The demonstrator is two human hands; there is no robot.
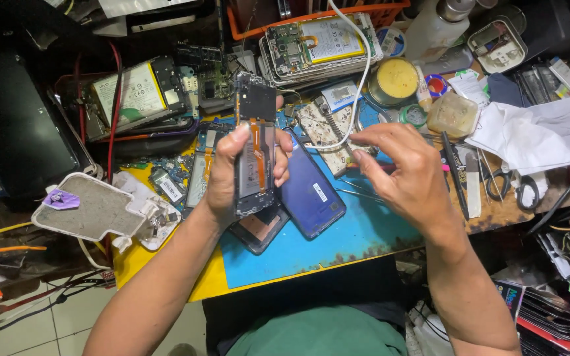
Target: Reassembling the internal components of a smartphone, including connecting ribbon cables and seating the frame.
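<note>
My left hand (229, 175) grips an opened phone frame (255, 142) upright above the bench, its orange flex cable and dark circuit board facing me. My right hand (400, 168) hovers to the right of it, fingers pinched together near the end of a white cable (363, 79); whether something small sits between the fingertips I cannot tell. Under the hands lies a blue phone back cover (311, 194) on a blue work mat (364, 231).
Opened phones with batteries (133, 92) (321, 43) lie at the back. A yellow flux tin (396, 80), a plastic cup (453, 113), white tissue (536, 135), scissors (519, 188) and tweezers (453, 175) crowd the right side. A white tray (97, 207) sits left.
</note>
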